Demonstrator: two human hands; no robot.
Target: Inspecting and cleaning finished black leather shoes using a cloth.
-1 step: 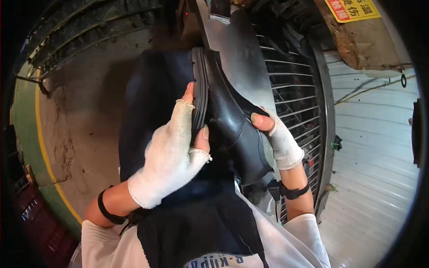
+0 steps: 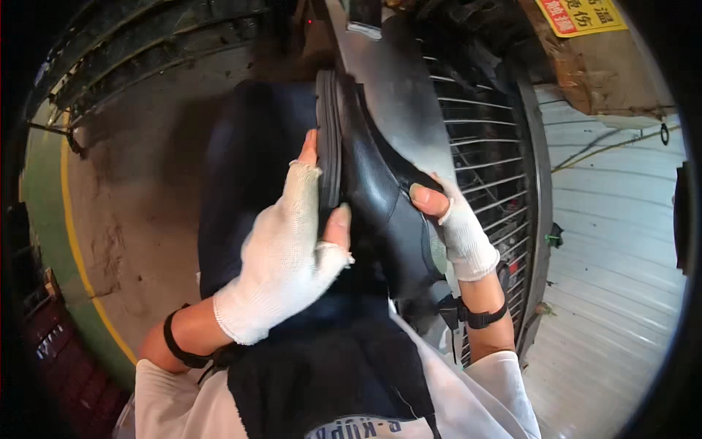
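Note:
A black leather boot with a ribbed dark sole is held on edge in front of me, its sole facing left. My left hand, in a white fingerless knit glove, presses along the sole; its thumb lies by the sole's near end. On the opposite side, my right hand, gloved the same way, grips the boot's upper at its opening. Its thumb rests on the leather, while the other fingers are mostly hidden behind the boot. The boot's near end is blurred.
Right of the boot runs a rack of metal bars beside a smooth metal plate. A brown box with a yellow and red label is at the upper right. A dark rack stands at the upper left.
The boot has turned slightly between my hands, and its near end is now more blurred. My left thumb has moved a little to the right. Both hands keep their hold.

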